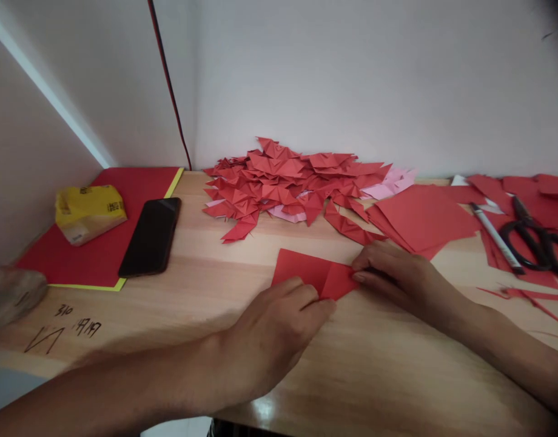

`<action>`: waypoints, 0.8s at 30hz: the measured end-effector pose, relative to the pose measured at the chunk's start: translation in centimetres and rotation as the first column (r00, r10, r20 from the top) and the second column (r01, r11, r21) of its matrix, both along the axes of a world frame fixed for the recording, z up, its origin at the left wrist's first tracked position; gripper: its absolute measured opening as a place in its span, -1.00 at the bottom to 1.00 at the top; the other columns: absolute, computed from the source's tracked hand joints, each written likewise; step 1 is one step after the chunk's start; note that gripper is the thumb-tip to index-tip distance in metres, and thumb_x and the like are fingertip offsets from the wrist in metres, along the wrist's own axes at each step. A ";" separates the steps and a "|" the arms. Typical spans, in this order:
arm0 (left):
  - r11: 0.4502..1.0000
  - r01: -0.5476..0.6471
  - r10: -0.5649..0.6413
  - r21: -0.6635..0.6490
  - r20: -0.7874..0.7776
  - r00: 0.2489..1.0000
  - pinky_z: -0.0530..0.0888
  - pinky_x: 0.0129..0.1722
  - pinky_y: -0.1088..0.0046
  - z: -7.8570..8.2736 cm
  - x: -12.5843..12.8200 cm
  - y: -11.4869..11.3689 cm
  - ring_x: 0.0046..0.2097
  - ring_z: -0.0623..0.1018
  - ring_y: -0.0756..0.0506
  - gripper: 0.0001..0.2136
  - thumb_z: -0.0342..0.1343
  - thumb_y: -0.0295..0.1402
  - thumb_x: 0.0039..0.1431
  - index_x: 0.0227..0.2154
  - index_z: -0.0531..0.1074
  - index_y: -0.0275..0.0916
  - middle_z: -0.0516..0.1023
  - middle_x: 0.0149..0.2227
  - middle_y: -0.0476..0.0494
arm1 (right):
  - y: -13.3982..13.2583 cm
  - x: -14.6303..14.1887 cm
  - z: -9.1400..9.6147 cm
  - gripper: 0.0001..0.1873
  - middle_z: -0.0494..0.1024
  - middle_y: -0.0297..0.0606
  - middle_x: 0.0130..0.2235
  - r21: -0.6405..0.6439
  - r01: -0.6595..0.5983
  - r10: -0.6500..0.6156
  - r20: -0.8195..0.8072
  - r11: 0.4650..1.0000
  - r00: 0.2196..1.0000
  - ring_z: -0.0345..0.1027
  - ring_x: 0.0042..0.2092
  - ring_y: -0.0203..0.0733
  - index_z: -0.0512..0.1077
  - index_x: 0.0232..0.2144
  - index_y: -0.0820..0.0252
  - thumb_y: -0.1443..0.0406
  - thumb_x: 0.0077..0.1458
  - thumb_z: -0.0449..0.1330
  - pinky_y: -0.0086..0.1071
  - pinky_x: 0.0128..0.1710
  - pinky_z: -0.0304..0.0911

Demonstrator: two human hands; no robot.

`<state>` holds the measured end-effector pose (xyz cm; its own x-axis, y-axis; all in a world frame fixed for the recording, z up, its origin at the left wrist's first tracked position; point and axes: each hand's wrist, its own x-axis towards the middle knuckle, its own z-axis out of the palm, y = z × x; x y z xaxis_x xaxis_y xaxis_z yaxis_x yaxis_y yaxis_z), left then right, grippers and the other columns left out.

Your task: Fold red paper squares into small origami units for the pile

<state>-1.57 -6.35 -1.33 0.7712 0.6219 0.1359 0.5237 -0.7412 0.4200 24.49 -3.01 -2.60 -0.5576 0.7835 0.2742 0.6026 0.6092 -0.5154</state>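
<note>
A red sheet of paper (301, 267) with a crease across it lies on the wooden table, between my two hands. My left hand (279, 334) is closed at its near edge, fingers curled and pressed onto the paper. At the right corner, the thumb and fingers of my right hand (401, 276) pinch the sheet. The paper's near edge is partly covered by my left hand. Just behind it spreads a heap of folded red paper pieces (279, 182), with a few pink ones among them.
Red paper squares (424, 218) are stacked right of the heap. Farther right lie a white marker (496, 237), black-handled scissors (536, 243) and thin red strips (534, 297). Leftward are a black phone (150, 237), a red sheet (101, 261) and a yellow packet (91, 212). A wall (352, 73) stands behind.
</note>
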 end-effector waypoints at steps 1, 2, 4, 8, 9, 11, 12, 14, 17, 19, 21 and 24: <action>1.000 -0.008 0.008 -0.004 -0.010 1.000 0.42 -0.22 0.40 0.0 0.0 0.0 -0.23 0.46 -0.07 -0.75 -0.11 -0.56 0.26 -0.14 0.40 -0.19 0.51 -0.28 -0.08 | 0.0 0.0 0.1 -0.86 0.48 -0.29 -0.36 -0.010 0.017 -0.017 0.013 1.000 1.000 0.35 -0.33 -0.22 0.37 -0.33 0.13 0.24 0.27 0.10 -0.32 -0.29 0.27; 1.000 -0.015 0.014 -0.006 -0.017 1.000 0.42 -0.23 0.40 0.0 0.0 -0.1 -0.23 0.46 -0.08 -0.75 -0.11 -0.56 0.26 -0.14 0.40 -0.19 0.51 -0.28 -0.08 | -0.1 -0.1 0.1 -0.86 0.48 -0.29 -0.36 -0.021 0.032 -0.032 0.028 0.999 0.999 0.35 -0.32 -0.22 0.37 -0.34 0.13 0.23 0.27 0.10 -0.33 -0.30 0.27; 1.000 -0.028 0.028 -0.008 -0.033 0.999 0.41 -0.23 0.40 0.1 -0.1 0.0 -0.25 0.47 -0.08 -0.74 -0.10 -0.55 0.27 -0.12 0.40 -0.18 0.51 -0.28 -0.07 | -0.1 -0.2 0.2 -0.85 0.49 -0.29 -0.36 -0.029 0.054 -0.052 0.052 0.998 0.997 0.36 -0.32 -0.22 0.38 -0.34 0.13 0.23 0.27 0.11 -0.33 -0.31 0.27; 0.998 -0.055 0.055 0.007 -0.061 0.997 0.39 -0.27 0.39 0.2 -0.2 0.0 -0.30 0.47 -0.06 -0.75 -0.08 -0.51 0.29 -0.07 0.41 -0.16 0.51 -0.31 -0.05 | -0.3 -0.4 0.1 -0.82 0.49 -0.27 -0.36 -0.006 0.072 -0.071 0.087 0.997 0.994 0.36 -0.33 -0.21 0.38 -0.35 0.14 0.23 0.28 0.08 -0.31 -0.30 0.27; 0.998 -0.065 0.066 0.017 -0.069 0.995 0.38 -0.29 0.38 0.1 -0.2 0.0 -0.32 0.46 -0.06 -0.76 -0.07 -0.50 0.29 -0.07 0.41 -0.15 0.50 -0.33 -0.04 | -0.4 -0.4 0.1 -0.82 0.49 -0.26 -0.36 0.005 0.076 -0.076 0.091 0.997 0.993 0.36 -0.34 -0.21 0.37 -0.35 0.14 0.22 0.29 0.08 -0.31 -0.31 0.27; 0.997 -0.075 0.077 0.034 -0.077 0.994 0.36 -0.35 0.37 -0.1 -0.2 -0.2 -0.35 0.44 -0.07 -0.76 -0.06 -0.49 0.30 -0.06 0.40 -0.14 0.49 -0.36 -0.01 | -0.5 -0.5 0.0 -0.80 0.48 -0.26 -0.37 0.026 0.091 -0.093 0.091 0.996 0.992 0.35 -0.35 -0.21 0.37 -0.36 0.15 0.22 0.29 0.07 -0.31 -0.32 0.27; 0.997 -0.073 0.075 0.034 -0.074 0.994 0.35 -0.36 0.37 -0.2 -0.2 -0.2 -0.36 0.44 -0.07 -0.75 -0.07 -0.49 0.30 -0.06 0.40 -0.14 0.49 -0.37 -0.01 | -0.6 -0.5 0.0 -0.80 0.48 -0.26 -0.38 0.036 0.097 -0.100 0.088 0.995 0.991 0.35 -0.36 -0.21 0.37 -0.37 0.15 0.22 0.29 0.07 -0.31 -0.33 0.27; 0.997 -0.073 0.074 0.018 -0.053 0.996 0.36 -0.36 0.38 -0.4 -0.2 -0.3 -0.36 0.45 -0.06 -0.75 -0.08 -0.49 0.31 -0.06 0.40 -0.14 0.50 -0.36 0.00 | -0.5 -0.4 0.0 -0.80 0.48 -0.27 -0.38 0.042 0.104 -0.107 0.076 0.994 0.991 0.35 -0.36 -0.21 0.37 -0.37 0.15 0.21 0.29 0.07 -0.32 -0.34 0.27; 0.996 -0.083 0.083 -0.033 -0.018 0.996 0.39 -0.32 0.38 -0.5 -0.2 -0.2 -0.33 0.48 -0.06 -0.76 -0.09 -0.48 0.31 -0.06 0.39 -0.13 0.53 -0.32 -0.01 | -0.3 0.0 0.4 -0.80 0.48 -0.26 -0.37 -0.012 0.081 -0.080 0.063 0.997 0.995 0.36 -0.34 -0.20 0.40 -0.36 0.13 0.20 0.27 0.08 -0.32 -0.33 0.27; 0.994 -0.088 0.087 -0.058 -0.009 0.996 0.39 -0.31 0.39 -0.4 -0.2 -0.2 -0.32 0.48 -0.06 -0.76 -0.09 -0.48 0.31 -0.06 0.38 -0.13 0.54 -0.30 -0.01 | -0.1 0.4 0.6 -0.81 0.48 -0.24 -0.34 -0.078 0.070 -0.064 0.068 0.995 0.996 0.36 -0.31 -0.18 0.41 -0.34 0.12 0.19 0.27 0.09 -0.32 -0.34 0.28; 0.993 -0.102 0.101 -0.064 -0.013 0.995 0.38 -0.33 0.39 -0.3 -0.2 -0.1 -0.34 0.48 -0.06 -0.77 -0.09 -0.49 0.31 -0.10 0.39 -0.14 0.52 -0.33 0.00 | 0.0 0.7 0.6 -0.81 0.47 -0.23 -0.31 -0.128 0.066 -0.057 0.074 0.990 0.996 0.36 -0.29 -0.17 0.41 -0.33 0.11 0.18 0.26 0.09 -0.32 -0.35 0.27; 0.990 -0.131 0.131 -0.048 -0.011 0.991 0.36 -0.37 0.40 -0.4 -0.1 -0.2 -0.38 0.45 -0.06 -0.79 -0.10 -0.51 0.29 -0.16 0.40 -0.15 0.47 -0.41 0.00 | 0.1 0.8 0.4 -0.78 0.44 -0.25 -0.34 -0.109 0.078 -0.069 0.081 0.991 0.994 0.34 -0.31 -0.18 0.38 -0.38 0.12 0.18 0.28 0.06 -0.33 -0.35 0.26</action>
<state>-1.68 -6.54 -1.75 0.6837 0.7231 0.0980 0.6180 -0.6452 0.4492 25.28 -2.94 -2.15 -0.5135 0.8463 0.1414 0.6840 0.5032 -0.5282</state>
